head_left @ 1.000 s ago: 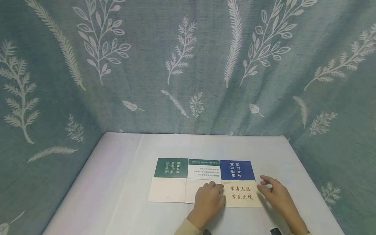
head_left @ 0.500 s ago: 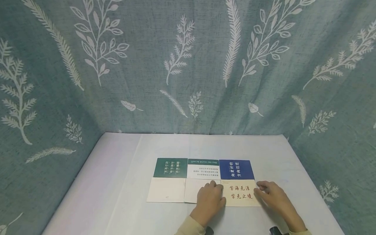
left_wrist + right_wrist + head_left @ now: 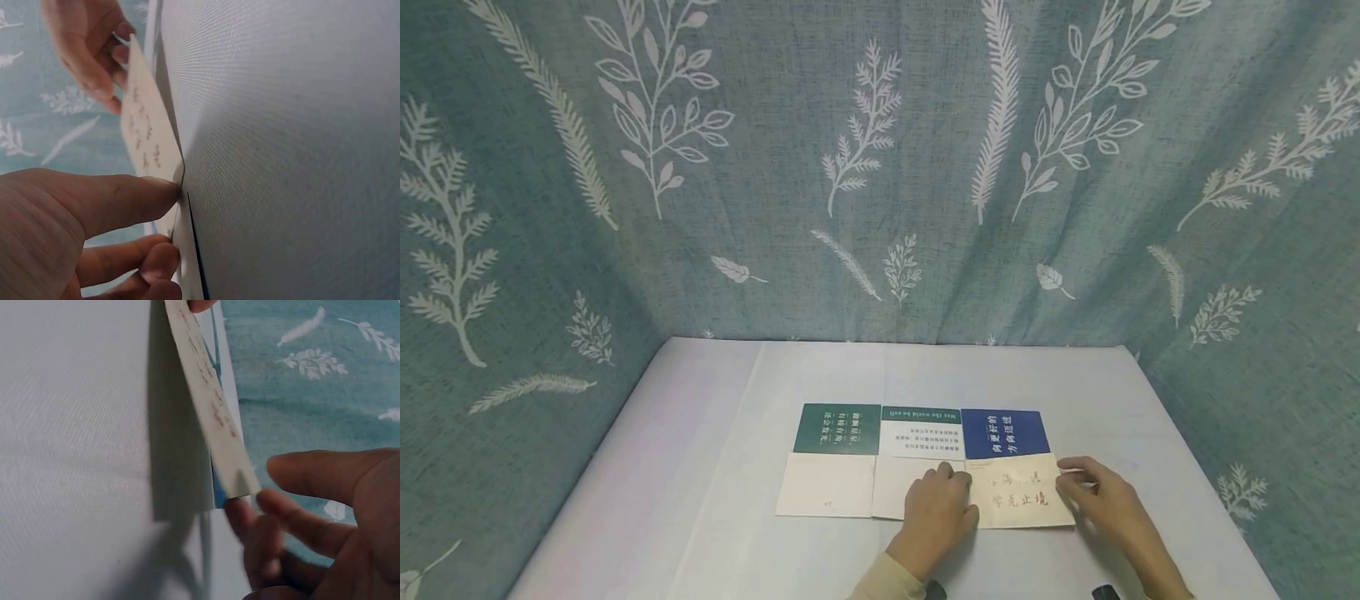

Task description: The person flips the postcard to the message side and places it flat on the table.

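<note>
A cream card with red Chinese characters lies at the near right of a block of cards, its right side lifted and tilted. My left hand is at its left edge, and in the left wrist view the thumb and a fingertip meet that edge. My right hand holds the card's right edge between thumb and fingers. In the right wrist view the fingers are at the raised corner, the thumb tip close beside it. A plain pale card is partly hidden under my left hand.
A dark green card, a green and white card and a blue card form the far row. Another plain pale card lies at near left. The white table ends at a leaf-patterned teal curtain.
My right hand has moved left to the cream card's right edge, and that side of the card now tilts up. My left hand has stayed almost in place.
</note>
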Demonstrator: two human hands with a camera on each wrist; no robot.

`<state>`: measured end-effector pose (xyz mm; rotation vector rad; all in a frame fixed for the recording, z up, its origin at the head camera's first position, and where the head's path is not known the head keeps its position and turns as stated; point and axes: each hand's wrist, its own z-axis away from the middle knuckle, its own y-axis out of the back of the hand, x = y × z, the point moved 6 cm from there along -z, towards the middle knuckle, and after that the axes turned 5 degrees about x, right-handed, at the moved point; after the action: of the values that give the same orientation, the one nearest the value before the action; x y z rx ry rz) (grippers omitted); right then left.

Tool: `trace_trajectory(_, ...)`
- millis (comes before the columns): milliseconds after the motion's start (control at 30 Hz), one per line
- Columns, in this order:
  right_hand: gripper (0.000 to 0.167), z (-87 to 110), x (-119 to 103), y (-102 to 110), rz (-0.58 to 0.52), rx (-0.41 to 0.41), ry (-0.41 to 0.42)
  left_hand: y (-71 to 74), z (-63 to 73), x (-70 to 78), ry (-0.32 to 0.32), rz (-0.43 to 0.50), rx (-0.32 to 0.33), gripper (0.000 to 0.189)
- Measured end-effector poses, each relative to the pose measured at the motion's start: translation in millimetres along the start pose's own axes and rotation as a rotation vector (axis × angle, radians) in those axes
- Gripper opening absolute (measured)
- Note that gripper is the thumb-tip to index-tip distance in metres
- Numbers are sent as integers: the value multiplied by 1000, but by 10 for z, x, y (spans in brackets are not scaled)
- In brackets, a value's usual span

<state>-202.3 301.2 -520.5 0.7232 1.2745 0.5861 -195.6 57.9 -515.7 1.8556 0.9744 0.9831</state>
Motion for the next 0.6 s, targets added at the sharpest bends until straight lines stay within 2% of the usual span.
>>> trace_trajectory(167,55,4,15,34,-51,3,-6,18,10,11,-3,-3,19,19)
trace_trajectory(333,57,-4,41,40,-61,-14,-17,10,11,2,13,13,-13,23)
trace_trajectory(500,60,-6,61,83,-122,-36,-46,26,30,-110,103,152,-47,30)
trace_trajectory(600,61,-16,72,140,-150,-18,-63,86,31,-245,171,232,-22,27)
